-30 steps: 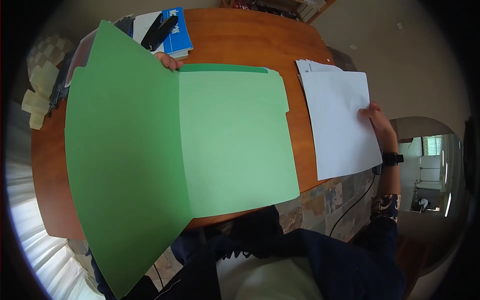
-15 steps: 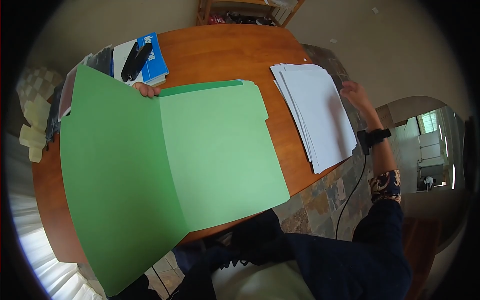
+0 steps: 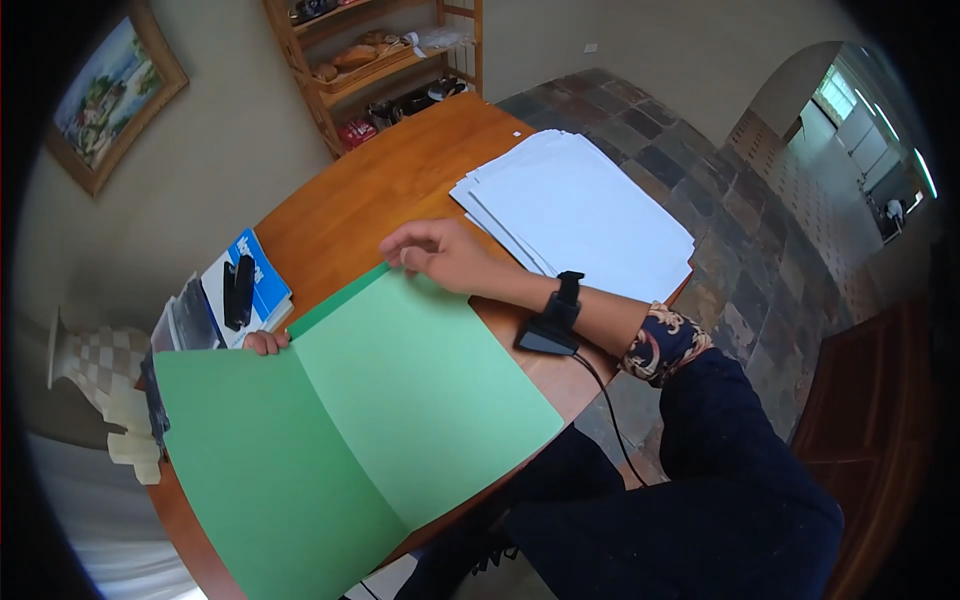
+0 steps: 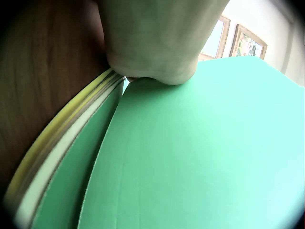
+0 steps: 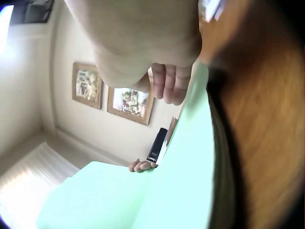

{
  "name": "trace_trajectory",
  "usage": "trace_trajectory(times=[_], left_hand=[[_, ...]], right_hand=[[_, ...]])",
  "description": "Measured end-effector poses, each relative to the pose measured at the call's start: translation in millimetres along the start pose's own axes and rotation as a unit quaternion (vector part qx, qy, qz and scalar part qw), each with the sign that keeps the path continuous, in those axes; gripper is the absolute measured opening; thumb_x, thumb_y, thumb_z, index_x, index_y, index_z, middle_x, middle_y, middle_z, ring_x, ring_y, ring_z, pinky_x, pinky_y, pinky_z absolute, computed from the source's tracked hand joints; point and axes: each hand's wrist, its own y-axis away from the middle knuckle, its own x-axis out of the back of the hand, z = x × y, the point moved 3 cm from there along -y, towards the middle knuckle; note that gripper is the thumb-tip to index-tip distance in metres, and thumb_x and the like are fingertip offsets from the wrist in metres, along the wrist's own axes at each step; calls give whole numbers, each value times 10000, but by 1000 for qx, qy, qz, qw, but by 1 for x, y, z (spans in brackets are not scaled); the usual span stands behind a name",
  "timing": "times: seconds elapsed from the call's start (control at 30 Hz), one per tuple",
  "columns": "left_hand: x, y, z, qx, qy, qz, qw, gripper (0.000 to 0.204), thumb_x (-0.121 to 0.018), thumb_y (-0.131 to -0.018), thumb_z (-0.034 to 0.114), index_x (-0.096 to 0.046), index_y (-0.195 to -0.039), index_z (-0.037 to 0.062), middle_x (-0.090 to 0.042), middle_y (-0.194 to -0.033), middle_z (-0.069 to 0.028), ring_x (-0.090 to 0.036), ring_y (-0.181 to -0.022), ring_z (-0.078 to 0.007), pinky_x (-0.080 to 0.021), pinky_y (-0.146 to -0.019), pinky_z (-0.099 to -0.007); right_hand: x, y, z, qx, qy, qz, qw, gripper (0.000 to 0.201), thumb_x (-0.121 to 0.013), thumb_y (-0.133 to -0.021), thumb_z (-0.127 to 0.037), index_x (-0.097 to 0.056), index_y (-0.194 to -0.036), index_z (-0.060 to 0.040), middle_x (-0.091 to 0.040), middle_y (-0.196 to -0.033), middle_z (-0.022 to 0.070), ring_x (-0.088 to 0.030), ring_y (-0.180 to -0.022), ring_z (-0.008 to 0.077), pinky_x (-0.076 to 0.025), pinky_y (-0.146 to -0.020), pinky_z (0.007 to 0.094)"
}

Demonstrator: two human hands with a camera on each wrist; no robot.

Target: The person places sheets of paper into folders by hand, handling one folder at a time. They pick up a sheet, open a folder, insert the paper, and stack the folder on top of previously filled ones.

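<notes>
An opened green folder (image 3: 420, 400) lies on the wooden table, its left flap raised at a slant. My left hand (image 3: 266, 343) grips the top edge by the fold, fingers curled over it. In the left wrist view that hand (image 4: 157, 38) is against the green folder (image 4: 190, 143), with yellow and cream edges layered beside it. Over the folder's upper right part is my right hand (image 3: 445, 255), fingers loosely bent and holding nothing visible; whether it touches the edge I cannot tell. The right wrist view shows its bent fingers (image 5: 170, 83) near the folder's edge.
White papers (image 3: 590, 205) lie stacked at the table's far right. A black stapler (image 3: 238, 292) rests on a blue and white book (image 3: 262, 275) at the back left, beside dark folders (image 3: 185, 320). A cable hangs from the right wrist. Wooden shelves (image 3: 365, 70) stand behind.
My right hand has left the white papers and moved left to the folder's upper edge. The left hand keeps its grip on the folder. The head view has turned, showing more shelf and floor.
</notes>
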Motion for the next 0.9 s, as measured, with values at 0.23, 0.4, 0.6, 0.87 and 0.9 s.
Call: trace_trajectory(times=[0.23,0.4,0.6,0.87,0.9], left_hand=[[-15,-2,7,8,-35,76,996,230,-609,-907,213,-425,-831,97,-454,-848,-22,-486,-859,-181,-396,-949,-364],[1,9,20,16,-103,98,990,165,-594,-899,176,-471,-868,72,-495,-857,-32,-512,-852,-179,-416,-919,-356],[16,4,56,107,-347,190,912,106,-577,-889,132,-526,-913,42,-544,-867,-45,-544,-843,-177,-440,-883,-345],[3,8,91,231,-543,209,780,128,-554,-877,73,-599,-972,1,-609,-882,-62,-586,-831,-174,-473,-835,-332],[4,10,94,237,-554,207,771,138,-551,-875,66,-609,-980,-4,-617,-884,-65,-591,-830,-173,-477,-829,-330]], right_hand=[[-4,5,23,-60,-142,5,988,176,-486,-960,9,-646,-1019,54,-681,-966,112,-676,-877,160,-563,-738,289],[-6,4,33,-67,-171,37,982,164,-497,-937,16,-643,-997,56,-680,-866,95,-658,-763,127,-558,-660,266],[-4,9,20,-68,-147,68,984,185,-479,-904,-17,-652,-941,40,-663,-796,88,-643,-684,119,-528,-594,264],[-7,9,18,-33,-69,60,995,180,-471,-881,1,-645,-900,44,-670,-740,89,-647,-635,123,-508,-570,273],[-8,9,19,-28,-70,63,995,166,-479,-876,4,-639,-892,48,-670,-723,99,-642,-620,127,-502,-561,278]])
